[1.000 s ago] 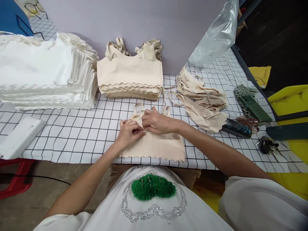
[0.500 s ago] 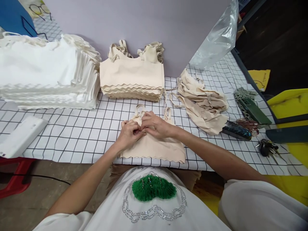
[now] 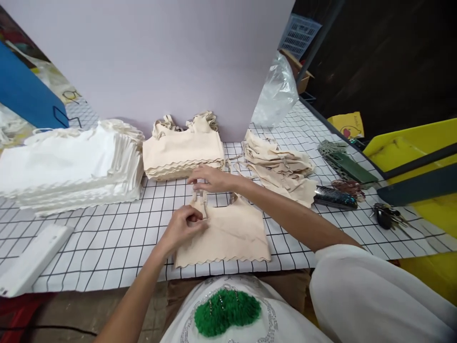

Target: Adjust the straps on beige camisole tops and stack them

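Observation:
A beige crop top with a scalloped hem lies flat on the checked tabletop in front of me. My left hand is closed, pinching the top's left edge near the base of a strap. My right hand reaches farther back and pinches the upper end of the left shoulder strap, pulling it straight toward the neat beige stack. The top's right strap lies partly hidden under my right forearm.
A tall pile of white tops sits at the left, a loose heap of beige tops at the right. A white flat box lies near the front left edge. A dark comb, keys, a green phone and a yellow bin are at the right.
My hands have separated: the right hand moved back with the strap end while the left stayed on the top's edge. The camera view tilted upward.

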`<state>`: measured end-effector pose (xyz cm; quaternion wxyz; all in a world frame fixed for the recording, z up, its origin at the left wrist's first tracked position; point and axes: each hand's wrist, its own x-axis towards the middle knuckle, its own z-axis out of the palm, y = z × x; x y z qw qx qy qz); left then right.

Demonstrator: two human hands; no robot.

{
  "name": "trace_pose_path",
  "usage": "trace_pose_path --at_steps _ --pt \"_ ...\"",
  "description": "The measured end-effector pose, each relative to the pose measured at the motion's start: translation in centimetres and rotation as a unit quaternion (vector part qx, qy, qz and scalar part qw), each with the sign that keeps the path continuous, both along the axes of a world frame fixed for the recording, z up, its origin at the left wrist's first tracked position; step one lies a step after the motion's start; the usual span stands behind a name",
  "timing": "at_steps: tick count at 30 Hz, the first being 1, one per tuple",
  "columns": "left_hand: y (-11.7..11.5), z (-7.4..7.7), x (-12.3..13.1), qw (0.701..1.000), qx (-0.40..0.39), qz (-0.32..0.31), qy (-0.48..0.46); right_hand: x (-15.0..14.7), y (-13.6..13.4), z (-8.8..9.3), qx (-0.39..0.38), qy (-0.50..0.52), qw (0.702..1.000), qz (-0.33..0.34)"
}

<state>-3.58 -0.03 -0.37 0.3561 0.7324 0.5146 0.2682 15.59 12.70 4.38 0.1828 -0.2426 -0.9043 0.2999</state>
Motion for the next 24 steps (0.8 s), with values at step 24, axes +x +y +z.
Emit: trace_pose_path --at_steps 24 --pt "8.5 0.3 12.3 0.987 -0.064 0.015 -0.149 12.2 -8.9 -5.5 -0.044 0.159 0.915 -0.367"
